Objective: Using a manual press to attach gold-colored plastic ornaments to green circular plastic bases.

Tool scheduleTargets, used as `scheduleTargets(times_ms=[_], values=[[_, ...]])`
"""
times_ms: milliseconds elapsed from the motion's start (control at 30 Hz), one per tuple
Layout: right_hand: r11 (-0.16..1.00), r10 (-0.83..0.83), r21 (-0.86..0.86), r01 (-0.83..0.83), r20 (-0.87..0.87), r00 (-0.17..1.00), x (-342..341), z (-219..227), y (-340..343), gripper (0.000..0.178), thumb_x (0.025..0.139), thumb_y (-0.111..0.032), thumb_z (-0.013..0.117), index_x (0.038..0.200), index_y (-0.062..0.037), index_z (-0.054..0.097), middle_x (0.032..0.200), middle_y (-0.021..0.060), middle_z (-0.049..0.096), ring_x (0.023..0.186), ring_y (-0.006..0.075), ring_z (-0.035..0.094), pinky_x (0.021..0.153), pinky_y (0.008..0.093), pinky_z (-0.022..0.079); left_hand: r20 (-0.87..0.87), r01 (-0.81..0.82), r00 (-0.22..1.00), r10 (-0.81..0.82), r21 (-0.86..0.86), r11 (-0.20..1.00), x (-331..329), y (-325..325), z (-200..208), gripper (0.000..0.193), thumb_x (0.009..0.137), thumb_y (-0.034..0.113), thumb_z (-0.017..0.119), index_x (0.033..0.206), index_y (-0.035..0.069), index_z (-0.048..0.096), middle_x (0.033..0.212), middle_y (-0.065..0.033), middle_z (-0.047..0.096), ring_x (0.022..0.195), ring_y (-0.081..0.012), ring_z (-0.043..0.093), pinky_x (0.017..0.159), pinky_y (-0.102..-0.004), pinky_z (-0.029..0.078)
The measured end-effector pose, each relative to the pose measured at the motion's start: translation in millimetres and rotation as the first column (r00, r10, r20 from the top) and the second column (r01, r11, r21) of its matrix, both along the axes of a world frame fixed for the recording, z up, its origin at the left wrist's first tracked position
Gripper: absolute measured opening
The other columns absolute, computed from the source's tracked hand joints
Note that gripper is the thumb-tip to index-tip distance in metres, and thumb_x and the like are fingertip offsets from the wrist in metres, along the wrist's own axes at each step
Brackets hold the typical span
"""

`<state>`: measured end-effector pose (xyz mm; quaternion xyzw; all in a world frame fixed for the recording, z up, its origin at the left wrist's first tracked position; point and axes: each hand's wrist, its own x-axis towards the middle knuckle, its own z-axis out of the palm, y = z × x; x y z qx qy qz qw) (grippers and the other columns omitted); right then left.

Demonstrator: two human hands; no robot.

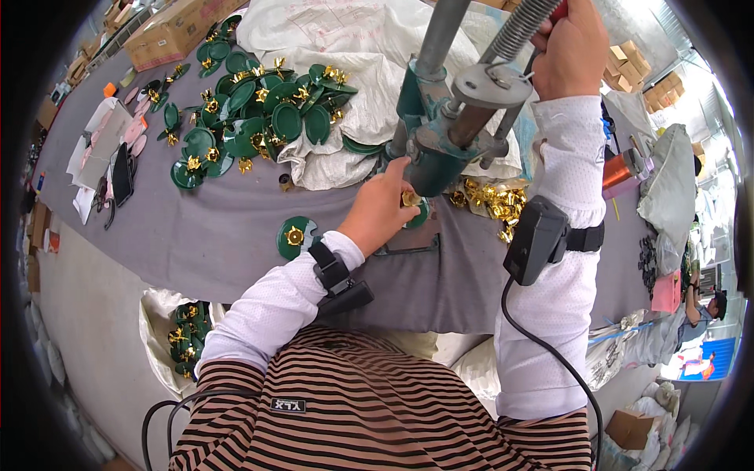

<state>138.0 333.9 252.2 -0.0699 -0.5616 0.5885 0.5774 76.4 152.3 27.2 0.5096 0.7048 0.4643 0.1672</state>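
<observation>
A green hand press (437,157) with a coil spring (520,33) stands at the table's far edge of my reach. My right hand (575,49) is wrapped round its lever, whose red end (558,11) shows by my fingers. Under the press head, my left hand (378,210) pinches a small gold metal piece (409,198). That piece sits at a green disc (419,214), mostly hidden by the hand and press. Left of my wrist lies another green disc (284,237) with a gold star-shaped piece (294,235) on it.
Many green discs with gold pieces (247,110) are heaped at the back left, beside a white woven sack (330,47). Loose gold pieces (499,202) lie right of the press. A sack of finished-looking discs (188,334) stands below the grey-covered table (212,235). Black scissors (107,206) lie far left.
</observation>
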Motion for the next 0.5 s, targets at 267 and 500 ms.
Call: scheduleTargets(times_ms=[267, 500], values=[[0.975, 0.184, 0.152, -0.162, -0.14, 0.973, 145, -62, -79, 0.026, 0.099, -0.028, 0.041, 0.084, -0.0082, 0.05, 0.077, 0.0035, 0.048, 0.075, 0.0222, 0.05, 0.097, 0.049, 0.041, -0.013, -0.043, 0.999, 0.043, -0.008, 0.999, -22, -42, 13, 0.079, 0.068, 0.013, 0.083, 0.137, 0.004, 0.046, 0.111, -0.0095, 0.067, 0.085, -0.0173, 0.057, 0.073, -0.0276, 0.049], [0.884, -0.245, 0.467, -0.025, 0.508, 0.826, 220, -188, -143, 0.008, 0.072, -0.004, 0.067, 0.071, -0.0114, 0.071, 0.076, 0.003, 0.057, 0.091, 0.0261, 0.06, 0.105, 0.0519, 0.04, 0.027, 0.065, 0.997, -0.068, 0.101, 0.993, -1, -22, 1, 0.072, 0.069, 0.016, 0.082, 0.132, 0.004, 0.05, 0.11, -0.0114, 0.064, 0.09, -0.0224, 0.059, 0.077, -0.0318, 0.049]])
